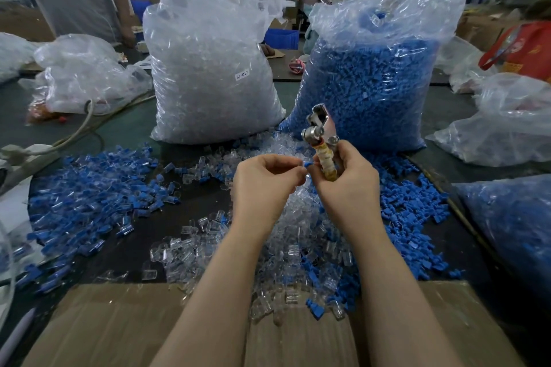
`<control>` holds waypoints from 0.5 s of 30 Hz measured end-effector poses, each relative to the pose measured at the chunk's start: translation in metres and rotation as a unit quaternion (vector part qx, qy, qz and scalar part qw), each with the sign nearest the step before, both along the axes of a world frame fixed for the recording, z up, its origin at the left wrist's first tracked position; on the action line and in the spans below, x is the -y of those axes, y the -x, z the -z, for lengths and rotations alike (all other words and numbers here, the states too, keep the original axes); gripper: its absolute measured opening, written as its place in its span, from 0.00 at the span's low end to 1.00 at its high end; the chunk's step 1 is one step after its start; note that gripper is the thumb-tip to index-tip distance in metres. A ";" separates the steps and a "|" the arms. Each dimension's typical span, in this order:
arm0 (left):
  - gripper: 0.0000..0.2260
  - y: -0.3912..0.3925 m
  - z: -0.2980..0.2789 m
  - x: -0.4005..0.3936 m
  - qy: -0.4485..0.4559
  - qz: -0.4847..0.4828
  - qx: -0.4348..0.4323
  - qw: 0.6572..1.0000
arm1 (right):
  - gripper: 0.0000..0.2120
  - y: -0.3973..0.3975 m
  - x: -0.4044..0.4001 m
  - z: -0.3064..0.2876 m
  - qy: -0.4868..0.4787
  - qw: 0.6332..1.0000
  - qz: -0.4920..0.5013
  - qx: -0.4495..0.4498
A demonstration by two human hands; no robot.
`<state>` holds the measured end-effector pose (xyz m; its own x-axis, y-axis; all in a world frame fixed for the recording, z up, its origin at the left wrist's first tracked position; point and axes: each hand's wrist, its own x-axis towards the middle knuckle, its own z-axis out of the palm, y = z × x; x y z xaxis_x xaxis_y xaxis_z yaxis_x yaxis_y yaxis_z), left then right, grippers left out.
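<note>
Blue plastic dominates the head view: a small blue plastic piece sits pinched at the fingertips of the left hand, held up just beside the metal tool with a yellowish wrapped handle. The right hand is curled round that handle, with the tool's shiny head pointing up and away. Both hands are raised close together above the dark tabletop, each clamped on its own item. The blue piece is nearly touching the handle, though I cannot tell whether they meet.

Judging by the heaps, the work is well under way but far from done. To the left lies a wide spread of joined blue-and-clear parts, which looks like finished output. Under the forearms is a heap of loose clear plastic caps, and to the right a scatter of loose blue plastic pieces, both waiting to be used. Behind them stand a tall clear bag of transparent caps and a tall clear bag of blue pieces, both nearly full, so a great deal of stock is left. A flattened brown cardboard sheet covers the near edge.
</note>
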<state>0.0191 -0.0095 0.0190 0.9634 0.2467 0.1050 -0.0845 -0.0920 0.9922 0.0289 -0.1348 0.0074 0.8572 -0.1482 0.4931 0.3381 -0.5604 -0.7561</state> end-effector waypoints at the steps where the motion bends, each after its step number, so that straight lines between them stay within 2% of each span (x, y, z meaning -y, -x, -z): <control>1: 0.07 0.000 0.000 0.001 -0.005 -0.002 0.005 1.000 | 0.08 0.000 0.000 0.000 0.000 1.000 -0.001 -0.001; 7: 0.06 0.001 0.000 0.002 -0.057 -0.027 0.031 0.997 | 0.06 0.001 0.004 -0.002 -0.004 1.000 -0.030 -0.006; 15: 0.04 0.000 0.002 0.004 -0.074 -0.059 0.057 0.994 | 0.07 0.001 0.006 -0.005 -0.035 0.995 -0.083 -0.030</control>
